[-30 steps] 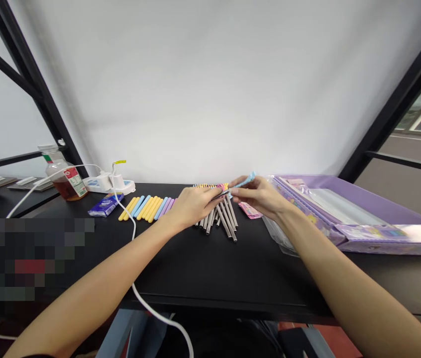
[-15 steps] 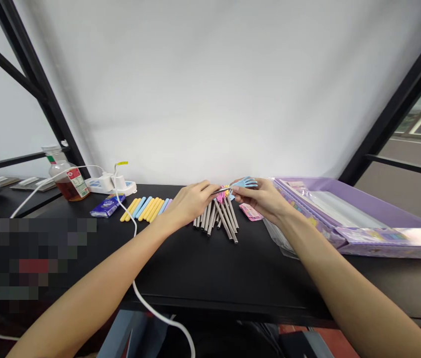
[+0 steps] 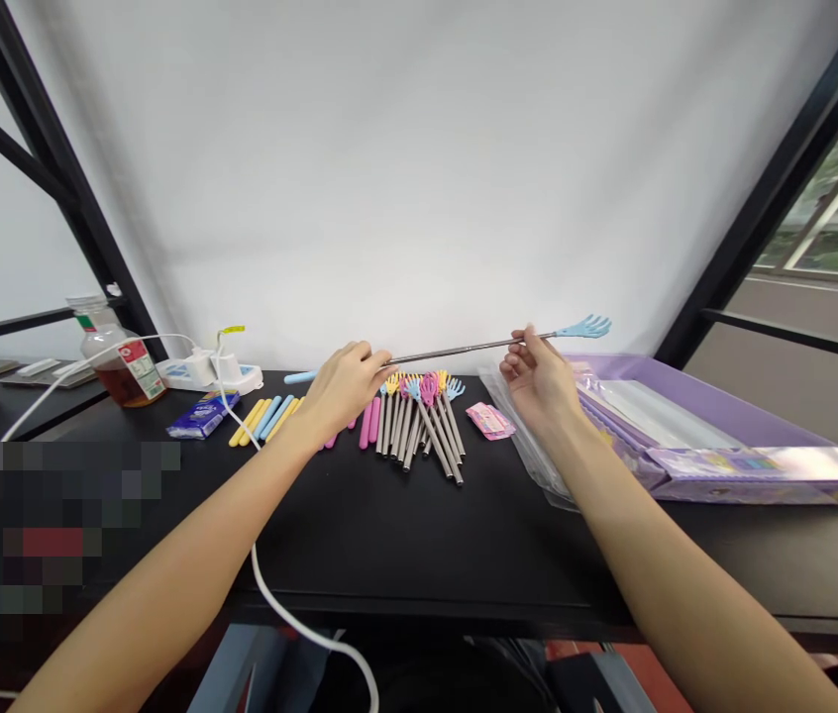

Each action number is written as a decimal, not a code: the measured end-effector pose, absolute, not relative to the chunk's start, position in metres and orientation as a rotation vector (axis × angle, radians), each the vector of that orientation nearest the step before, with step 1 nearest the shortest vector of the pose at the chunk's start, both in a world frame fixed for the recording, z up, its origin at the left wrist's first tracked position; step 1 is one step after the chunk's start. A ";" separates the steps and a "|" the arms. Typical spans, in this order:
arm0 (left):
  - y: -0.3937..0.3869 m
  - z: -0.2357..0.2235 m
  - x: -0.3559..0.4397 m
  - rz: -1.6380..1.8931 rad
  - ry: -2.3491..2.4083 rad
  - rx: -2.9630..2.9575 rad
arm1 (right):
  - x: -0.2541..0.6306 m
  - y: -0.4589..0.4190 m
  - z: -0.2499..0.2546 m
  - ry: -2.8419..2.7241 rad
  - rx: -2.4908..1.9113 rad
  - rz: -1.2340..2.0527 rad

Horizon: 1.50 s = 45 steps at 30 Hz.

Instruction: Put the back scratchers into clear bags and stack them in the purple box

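Left hand and right hand hold a telescopic back scratcher, extended level in the air above the tabletop and directly behind the pile of unassembled back scratchers, touching neither. Left fingers are closed around the steel shaft near its blue handle. Right fingers are pinched on the shaft just short of its blue hand-shaped head.

Loose pink handles lie just left of the pile, with yellow and blue handles farther left. A tissue packet, a power strip and a bottle of amber liquid stand beyond those, left of the pile. A pink packet lies just right of the pile; a clear plastic bag and a purple box lie farther right.
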<state>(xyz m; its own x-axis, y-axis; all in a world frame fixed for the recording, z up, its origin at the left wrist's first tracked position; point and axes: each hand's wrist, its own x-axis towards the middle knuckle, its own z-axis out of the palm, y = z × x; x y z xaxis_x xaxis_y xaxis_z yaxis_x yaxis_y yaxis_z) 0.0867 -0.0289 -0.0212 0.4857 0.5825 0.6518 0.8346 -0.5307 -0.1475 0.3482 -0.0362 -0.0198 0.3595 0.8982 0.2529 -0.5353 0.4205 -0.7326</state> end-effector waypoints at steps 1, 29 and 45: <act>-0.028 -0.022 0.087 -0.757 -1.180 -2.283 | 0.349 -0.036 -0.019 -0.723 -0.599 0.973; -0.015 -0.017 0.061 -0.810 -1.456 -2.043 | 0.343 -0.039 -0.024 -0.778 -0.608 1.025; -0.013 -0.020 0.059 -0.956 -1.281 -2.118 | 0.363 -0.037 -0.022 -0.755 -0.588 0.956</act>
<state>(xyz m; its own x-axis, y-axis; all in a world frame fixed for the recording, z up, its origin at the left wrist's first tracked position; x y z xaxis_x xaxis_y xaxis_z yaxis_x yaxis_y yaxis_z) 0.0593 -0.0130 -0.0204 0.3167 0.5568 0.7679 0.8945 -0.4446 -0.0465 0.3631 -0.0375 -0.0218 0.3650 0.8800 0.3040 -0.4998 0.4606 -0.7335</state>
